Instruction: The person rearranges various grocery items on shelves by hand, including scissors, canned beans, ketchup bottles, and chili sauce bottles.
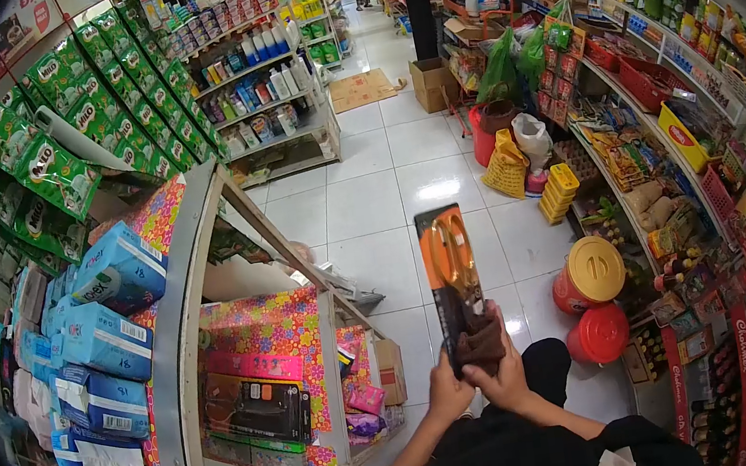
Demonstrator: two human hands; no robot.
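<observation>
A packaged pair of scissors (450,251) with orange handles on a black and orange card stands upright in front of me. My left hand (450,395) grips the lower left edge of the card. My right hand (501,379) is closed on a brown cloth (481,343), which lies against the lower front of the package and covers part of it. Left of my hands, more black carded packages (260,410) lie on a flower-patterned shelf (300,321), with a pink pack (254,367) behind them.
A metal-framed shelf (166,370) holds blue packs (102,336) at left, below hanging green Milo packs (54,174). On the right, red tubs (598,334), yellow containers (559,193) and curved shelves of goods line the tiled aisle (364,201). Flattened cardboard (362,90) lies farther off.
</observation>
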